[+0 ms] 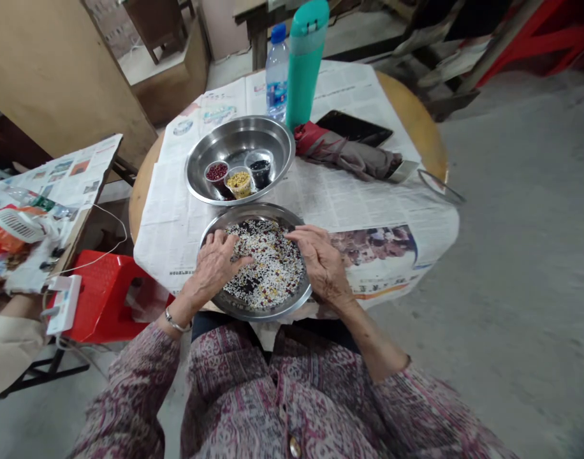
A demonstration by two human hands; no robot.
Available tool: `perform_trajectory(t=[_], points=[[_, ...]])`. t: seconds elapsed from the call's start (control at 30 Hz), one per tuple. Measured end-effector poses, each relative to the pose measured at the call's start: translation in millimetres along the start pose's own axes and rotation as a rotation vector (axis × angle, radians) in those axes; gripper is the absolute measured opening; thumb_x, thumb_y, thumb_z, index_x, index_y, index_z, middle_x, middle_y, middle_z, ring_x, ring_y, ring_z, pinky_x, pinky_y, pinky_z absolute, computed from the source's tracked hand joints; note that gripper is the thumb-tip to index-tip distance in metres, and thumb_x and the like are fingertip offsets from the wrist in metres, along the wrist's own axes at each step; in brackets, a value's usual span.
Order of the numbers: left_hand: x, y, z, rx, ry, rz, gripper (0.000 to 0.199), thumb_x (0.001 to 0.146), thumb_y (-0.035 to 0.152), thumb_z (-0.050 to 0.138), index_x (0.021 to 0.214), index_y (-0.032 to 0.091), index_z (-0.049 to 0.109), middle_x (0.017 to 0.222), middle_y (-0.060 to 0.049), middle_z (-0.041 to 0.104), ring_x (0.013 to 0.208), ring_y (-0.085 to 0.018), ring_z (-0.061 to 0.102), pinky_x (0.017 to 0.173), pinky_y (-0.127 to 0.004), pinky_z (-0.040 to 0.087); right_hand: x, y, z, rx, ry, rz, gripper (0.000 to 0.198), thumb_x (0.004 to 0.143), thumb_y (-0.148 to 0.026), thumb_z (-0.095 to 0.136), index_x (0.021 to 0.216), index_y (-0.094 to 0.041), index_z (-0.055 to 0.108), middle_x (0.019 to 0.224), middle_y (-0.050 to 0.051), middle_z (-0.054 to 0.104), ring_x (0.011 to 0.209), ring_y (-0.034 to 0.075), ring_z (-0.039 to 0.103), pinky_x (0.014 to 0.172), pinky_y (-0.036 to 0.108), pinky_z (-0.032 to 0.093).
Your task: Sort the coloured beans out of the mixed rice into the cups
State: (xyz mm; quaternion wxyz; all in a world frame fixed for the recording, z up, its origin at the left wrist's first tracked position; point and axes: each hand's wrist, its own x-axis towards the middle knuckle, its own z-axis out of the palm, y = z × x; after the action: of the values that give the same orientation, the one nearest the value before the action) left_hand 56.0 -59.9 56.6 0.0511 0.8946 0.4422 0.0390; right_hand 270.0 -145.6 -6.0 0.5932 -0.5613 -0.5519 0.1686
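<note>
A metal basin [304, 290] at the table's near edge holds a mix of white grains, yellow bits, dark red beans and black beans. My left hand [216, 262] is over its left side, thumb spread from the fingers, with nothing visible in it. My right hand [323, 262] is at the right rim, fingers bent together towards the thumb over the mix; whatever is between them is hidden. Behind stands a second metal basin [225, 137]. It holds a cup of red beans [217, 173], a cup of yellow kernels [239, 183] and a cup of black beans [260, 172].
Newspaper [165, 217] covers the round table. A water bottle [277, 76], a green bottle [307, 64], a folded umbrella [344, 152] and a dark phone-like slab [356, 126] lie or stand beyond. At left are a red stool [103, 293], a power strip [65, 303] and another person's arm [21, 319].
</note>
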Motion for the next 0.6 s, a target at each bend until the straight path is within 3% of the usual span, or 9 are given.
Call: perform_trajectory(t=[0.2,0.33,0.47,0.6], points=[[-19.4,4.4,3.3,-0.303,-0.104,0.069,0.013,0.09,0.017,0.065,0.102,0.019,0.06,0.1,-0.003,0.063,0.093,-0.018,0.062,0.089,-0.038,0.053,-0.7,1.0,1.4,-0.003,0.001,-0.005,0.037,0.103,-0.039,0.042,0.104,-0.025,0.076,0.106,0.007,0.075,0.117,0.025,0.06,0.108,0.052,0.044],[-20.2,25.2,12.6,-0.463,-0.112,0.117,0.014,0.088,0.01,0.062,0.099,0.019,0.062,0.097,-0.002,0.067,0.089,-0.016,0.065,0.086,-0.035,0.055,-1.0,1.9,1.5,-0.011,-0.003,-0.011,0.037,0.103,-0.039,0.042,0.105,-0.026,0.076,0.105,0.006,0.076,0.116,0.025,0.06,0.107,0.053,0.045],[-15.6,41.2,15.7,-0.479,-0.158,0.239,0.025,0.091,0.009,0.057,0.112,0.02,0.061,0.108,-0.004,0.069,0.102,-0.018,0.066,0.095,-0.038,0.055,-1.2,2.7,1.0,-0.016,-0.006,-0.02,0.036,0.103,-0.038,0.042,0.105,-0.026,0.076,0.105,0.007,0.076,0.116,0.025,0.06,0.107,0.053,0.045],[-4.7,41.3,10.5,-0.353,-0.159,0.42,0.034,0.095,0.007,0.048,0.125,0.021,0.058,0.129,-0.007,0.064,0.123,-0.019,0.057,0.11,-0.043,0.046,-1.0,2.5,1.1,-0.017,0.0,-0.014,0.036,0.103,-0.038,0.043,0.105,-0.027,0.076,0.105,0.006,0.076,0.115,0.025,0.061,0.107,0.053,0.046]])
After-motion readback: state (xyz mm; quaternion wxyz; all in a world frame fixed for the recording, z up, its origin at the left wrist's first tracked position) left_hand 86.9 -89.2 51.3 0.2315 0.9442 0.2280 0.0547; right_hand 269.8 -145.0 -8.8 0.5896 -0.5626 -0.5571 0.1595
